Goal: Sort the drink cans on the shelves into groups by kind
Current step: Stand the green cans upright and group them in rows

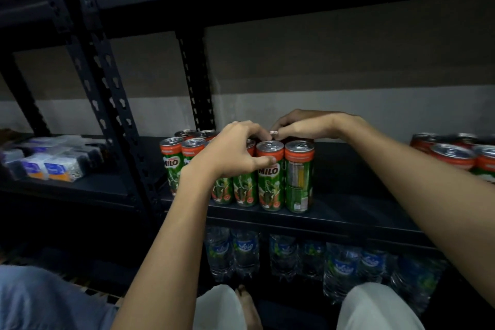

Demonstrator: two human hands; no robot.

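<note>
On a dark metal shelf [348, 211], Milo cans [270, 177] are gripped by the left hand [230, 153]; a can top is pinched by the right hand [300, 126].

Clear plastic water bottles with blue and green labels [245, 252] are stood in a row on the level below the dark metal shelf board [348, 211]. Small clear-wrapped packs with blue and orange print [53, 166] are stacked on the neighbouring shelf at the left, beyond a dark perforated steel upright [107, 88]. A grey wall [348, 104] is seen behind the rack.
</note>
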